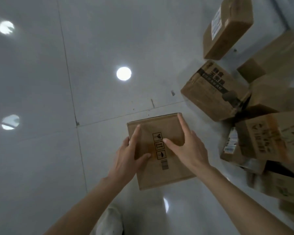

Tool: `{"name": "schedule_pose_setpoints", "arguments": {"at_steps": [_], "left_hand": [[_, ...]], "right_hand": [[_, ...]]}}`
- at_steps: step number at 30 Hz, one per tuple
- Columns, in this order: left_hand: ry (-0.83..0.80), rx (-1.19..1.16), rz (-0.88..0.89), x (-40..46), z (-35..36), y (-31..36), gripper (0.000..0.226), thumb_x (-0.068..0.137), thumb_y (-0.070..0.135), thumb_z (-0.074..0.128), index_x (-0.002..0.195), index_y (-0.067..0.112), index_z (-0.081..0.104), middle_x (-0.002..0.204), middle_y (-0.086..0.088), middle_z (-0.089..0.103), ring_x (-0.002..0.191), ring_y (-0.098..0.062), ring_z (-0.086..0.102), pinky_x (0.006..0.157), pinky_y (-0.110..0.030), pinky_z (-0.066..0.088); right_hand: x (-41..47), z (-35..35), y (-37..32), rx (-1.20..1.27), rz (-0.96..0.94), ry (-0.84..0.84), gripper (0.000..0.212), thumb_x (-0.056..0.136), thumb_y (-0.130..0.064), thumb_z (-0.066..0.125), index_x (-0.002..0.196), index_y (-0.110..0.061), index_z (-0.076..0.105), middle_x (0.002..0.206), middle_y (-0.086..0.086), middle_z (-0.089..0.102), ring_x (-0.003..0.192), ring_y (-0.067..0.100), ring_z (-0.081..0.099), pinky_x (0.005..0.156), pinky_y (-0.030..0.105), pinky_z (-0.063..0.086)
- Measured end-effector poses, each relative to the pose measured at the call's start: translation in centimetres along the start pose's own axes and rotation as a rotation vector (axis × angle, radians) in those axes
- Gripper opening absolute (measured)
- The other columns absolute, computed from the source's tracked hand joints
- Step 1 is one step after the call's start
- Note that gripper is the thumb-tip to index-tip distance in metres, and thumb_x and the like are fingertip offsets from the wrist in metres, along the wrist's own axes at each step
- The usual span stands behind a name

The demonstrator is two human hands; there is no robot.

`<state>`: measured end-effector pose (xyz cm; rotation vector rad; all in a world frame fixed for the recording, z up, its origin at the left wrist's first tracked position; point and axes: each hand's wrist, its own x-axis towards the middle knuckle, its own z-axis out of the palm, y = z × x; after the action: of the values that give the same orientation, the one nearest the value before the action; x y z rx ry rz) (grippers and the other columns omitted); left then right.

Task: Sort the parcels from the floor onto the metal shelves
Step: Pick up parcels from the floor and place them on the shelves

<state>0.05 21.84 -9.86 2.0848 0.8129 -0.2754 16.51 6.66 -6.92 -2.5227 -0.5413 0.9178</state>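
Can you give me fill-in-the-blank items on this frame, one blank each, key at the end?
1. Both hands are on one cardboard ____.
2. The left hand grips the parcel at its ____ edge.
3. The column of printed handling symbols has ____ boxes.
4. The pile of other boxes lies to the person's ____.

Missing words: parcel; left; three; right

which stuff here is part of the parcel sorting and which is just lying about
Part of the job:
- cardboard box, held by the left hand and right hand
- pile of parcels on the floor at right

Just there:
- tiled floor with light reflections
- small dark scraps on the floor
- white shoe
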Motion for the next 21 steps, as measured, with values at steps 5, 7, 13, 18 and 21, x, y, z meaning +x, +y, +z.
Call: {"name": "schedule_pose_setpoints", "arguments": {"at_steps": [5, 7, 13, 18, 21], "left_hand": [[0.158, -0.147, 0.089, -2.3, -5.0, 4.9, 0.098, 0.091, 0.048, 0.067, 0.159, 0.046, -0.004, 0.153, -0.001, 0.042, 0.123, -0.012, 0.049, 0.098, -0.034, 0.045], [0.230, -0.172, 0.100, -3.0, -8.1, 8.6, 0.078, 0.095, 0.066, 0.047, 0.159, 0.047, 0.006, 0.142, 0.008, 0.042, 0.111, -0.002, 0.049, 0.092, -0.025, 0.044], [0.508, -0.306, 0.145, -5.9, -19.1, 22.0, 0.030, 0.097, 0.065, 0.042, 0.113, 0.041, 0.049, 0.104, 0.014, 0.061, 0.087, 0.000, 0.059, 0.065, -0.021, 0.044], [0.539, -0.351, 0.235, -9.5, -29.1, 32.2, 0.083, 0.090, 0.029, 0.075, 0.153, 0.045, 0.022, 0.114, 0.024, 0.054, 0.100, 0.001, 0.060, 0.082, -0.023, 0.055], [0.467, -0.338, 0.366, -12.6, -34.8, 37.9, 0.115, 0.079, 0.034, 0.084, 0.153, 0.059, 0.000, 0.135, 0.010, 0.051, 0.116, -0.011, 0.060, 0.093, -0.032, 0.057]], "right_hand": [[-3.4, -6.1, -3.1, 0.186, -0.059, 0.106, 0.079, 0.091, -0.080, 0.048, 0.149, -0.072, -0.005, 0.158, -0.013, 0.040, 0.136, 0.015, 0.047, 0.107, 0.051, 0.043], [-4.8, -9.9, -5.2, 0.243, -0.106, 0.138, 0.069, 0.094, -0.080, 0.043, 0.151, -0.070, 0.005, 0.146, -0.020, 0.042, 0.129, 0.008, 0.046, 0.107, 0.047, 0.045], [-9.6, -23.9, -14.2, 0.339, -0.216, 0.356, 0.041, 0.098, -0.065, 0.049, 0.137, -0.057, 0.042, 0.128, -0.015, 0.061, 0.109, -0.001, 0.060, 0.086, 0.028, 0.054], [-15.6, -36.8, -20.9, 0.502, -0.277, 0.263, 0.099, 0.089, -0.042, 0.077, 0.148, -0.073, 0.004, 0.158, -0.010, 0.042, 0.133, 0.013, 0.054, 0.110, 0.052, 0.048], [-20.0, -44.8, -24.2, 0.443, -0.357, 0.237, 0.120, 0.086, -0.021, 0.083, 0.147, -0.075, -0.005, 0.164, -0.023, 0.028, 0.141, 0.009, 0.047, 0.116, 0.055, 0.042]]}}
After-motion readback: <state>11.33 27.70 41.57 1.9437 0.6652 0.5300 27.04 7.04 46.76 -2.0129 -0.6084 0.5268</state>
